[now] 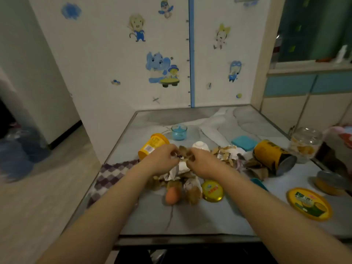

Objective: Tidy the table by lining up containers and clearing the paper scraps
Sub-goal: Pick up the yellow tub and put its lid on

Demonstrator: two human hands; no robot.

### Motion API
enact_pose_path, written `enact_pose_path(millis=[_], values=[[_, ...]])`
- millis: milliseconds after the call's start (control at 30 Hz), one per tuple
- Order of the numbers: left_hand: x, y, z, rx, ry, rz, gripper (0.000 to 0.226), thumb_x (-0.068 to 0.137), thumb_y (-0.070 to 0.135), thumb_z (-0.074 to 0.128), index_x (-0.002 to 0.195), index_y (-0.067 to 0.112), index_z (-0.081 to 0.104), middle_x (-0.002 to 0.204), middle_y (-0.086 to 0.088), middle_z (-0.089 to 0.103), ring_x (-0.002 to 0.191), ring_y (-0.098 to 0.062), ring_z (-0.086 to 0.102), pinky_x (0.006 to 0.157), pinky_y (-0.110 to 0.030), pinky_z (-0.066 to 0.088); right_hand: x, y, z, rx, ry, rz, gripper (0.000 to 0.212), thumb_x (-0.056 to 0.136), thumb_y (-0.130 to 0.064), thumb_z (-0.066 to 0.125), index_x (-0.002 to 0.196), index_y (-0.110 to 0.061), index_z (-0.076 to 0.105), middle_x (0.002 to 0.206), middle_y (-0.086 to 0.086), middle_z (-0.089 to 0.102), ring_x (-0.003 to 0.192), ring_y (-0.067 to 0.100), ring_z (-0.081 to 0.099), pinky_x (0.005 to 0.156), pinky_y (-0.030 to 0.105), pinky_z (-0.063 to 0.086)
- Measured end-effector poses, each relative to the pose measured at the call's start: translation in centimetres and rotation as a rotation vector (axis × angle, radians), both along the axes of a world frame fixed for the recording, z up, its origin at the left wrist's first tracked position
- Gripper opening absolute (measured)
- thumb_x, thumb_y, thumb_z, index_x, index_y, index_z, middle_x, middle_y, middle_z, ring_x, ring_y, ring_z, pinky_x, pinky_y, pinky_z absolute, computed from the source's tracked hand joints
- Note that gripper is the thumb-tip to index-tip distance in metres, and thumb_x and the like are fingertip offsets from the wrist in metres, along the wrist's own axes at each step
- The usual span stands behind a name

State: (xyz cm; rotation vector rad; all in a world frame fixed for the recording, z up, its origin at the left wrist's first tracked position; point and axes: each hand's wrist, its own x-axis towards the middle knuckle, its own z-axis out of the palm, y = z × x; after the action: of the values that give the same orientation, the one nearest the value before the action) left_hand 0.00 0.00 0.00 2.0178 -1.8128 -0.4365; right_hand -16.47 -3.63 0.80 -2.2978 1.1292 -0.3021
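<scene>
Where the grey marbled desk [190, 216] meets the corner of the room, a white wall [106, 60] carries blue cartoon stickers and a blue vertical strip, and pale wood flooring runs off to the left. A checked purple-and-white cloth [112, 176] hangs over the desk's left edge.

Both hands meet over the middle of the desk. The left hand [162, 159] and the right hand [200, 161] each have the grip curled and pinching pieces from the heap of paper scraps [182, 172], brown and white, which spreads beneath them and off to the right.

Just behind the left hand a yellow tub [152, 145] lies on its side. Further back stands a small glass jar [179, 132] holding something blue. A white cup [201, 145] sits mouth-down beside the scraps, and a teal lid [244, 142] lies flat behind them. To the right a yellow can [274, 157] lies tipped over, near a clear jar [304, 143] with yellow pieces inside. At the front lie an egg [173, 195], a small yellow lid [212, 190] and a larger yellow lid [309, 203].
</scene>
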Motion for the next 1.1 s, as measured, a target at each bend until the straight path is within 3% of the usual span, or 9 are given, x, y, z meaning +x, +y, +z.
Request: enact_pose_path(millis=[100,233,433,600,800,900,967,1100], values=[[2.3,-0.6,-0.7,-0.021,-0.091,0.138,0.048,0.088,0.03,0.059,0.132,0.016,0.047,0.133,-0.01,0.044,0.115,-0.026,0.049,0.098,-0.04,0.044,-0.3,0.1,-1.2,0.004,-0.012,-0.032,0.046,0.094,-0.027,0.049,0.139,-0.018,0.042,0.134,0.006,0.05,0.115,0.023,0.052,0.092,0.035,0.046],[6.1,-2.2,-1.7,0.009,-0.207,0.33,0.078,0.082,0.043,0.064,0.145,0.014,0.029,0.144,-0.017,0.032,0.132,-0.037,0.032,0.108,-0.045,0.033,-0.4,0.1,-2.6,-0.016,-0.009,-0.044,0.053,0.094,-0.032,0.051,0.144,-0.022,0.036,0.142,0.002,0.044,0.121,0.02,0.048,0.091,0.03,0.042],[8.4,-4.6,-2.8,0.163,-0.286,0.45,0.104,0.076,0.065,0.061,0.151,0.015,0.01,0.15,-0.018,0.033,0.136,-0.039,0.033,0.107,-0.047,0.03,-0.5,-0.4,-2.3,-0.045,-0.035,-0.037,0.047,0.095,-0.033,0.05,0.14,-0.024,0.042,0.141,-0.001,0.043,0.122,0.017,0.047,0.099,0.034,0.044],[9.0,-6.2,-4.0,0.331,-0.281,0.445,0.111,0.068,0.078,0.057,0.149,0.017,0.011,0.144,-0.013,0.044,0.128,-0.035,0.045,0.105,-0.048,0.03,-0.3,-1.1,-1.5,-0.047,-0.064,-0.038,0.045,0.096,-0.028,0.049,0.14,-0.023,0.042,0.139,0.0,0.044,0.12,0.016,0.048,0.096,0.031,0.042],[8.5,-5.4,-3.9,0.197,-0.27,0.447,0.102,0.072,0.071,0.06,0.146,0.014,0.019,0.142,-0.015,0.04,0.126,-0.036,0.045,0.1,-0.046,0.037,0.5,-1.9,-1.4,-0.036,-0.062,-0.054,0.046,0.095,-0.027,0.049,0.139,-0.022,0.042,0.134,0.003,0.048,0.117,0.019,0.051,0.098,0.037,0.046],[8.0,-4.3,-2.2,0.078,-0.29,0.439,0.098,0.072,0.07,0.06,0.144,0.015,0.023,0.138,-0.016,0.043,0.123,-0.036,0.047,0.097,-0.046,0.04,0.3,-2.0,-1.0,-0.049,-0.082,-0.053,0.043,0.095,-0.026,0.049,0.137,-0.021,0.044,0.133,0.004,0.049,0.116,0.02,0.05,0.092,0.031,0.044],[6.7,-3.4,-0.9,-0.011,-0.292,0.382,0.098,0.071,0.068,0.062,0.145,0.016,0.023,0.136,-0.015,0.044,0.121,-0.036,0.049,0.097,-0.046,0.043,-0.1,-2.0,-0.6,-0.065,-0.086,-0.068,0.042,0.096,-0.028,0.049,0.137,-0.02,0.044,0.135,0.004,0.049,0.117,0.02,0.05,0.087,0.027,0.04],[1.8,-2.6,1.6,-0.131,-0.261,0.185,0.103,0.065,0.071,0.067,0.145,0.022,0.024,0.136,-0.011,0.046,0.119,-0.034,0.051,0.095,-0.049,0.045,-1.7,-1.6,0.4,-0.095,-0.116,-0.121,0.048,0.096,-0.034,0.05,0.14,-0.016,0.043,0.137,0.007,0.048,0.123,0.025,0.049,0.096,0.035,0.042]])
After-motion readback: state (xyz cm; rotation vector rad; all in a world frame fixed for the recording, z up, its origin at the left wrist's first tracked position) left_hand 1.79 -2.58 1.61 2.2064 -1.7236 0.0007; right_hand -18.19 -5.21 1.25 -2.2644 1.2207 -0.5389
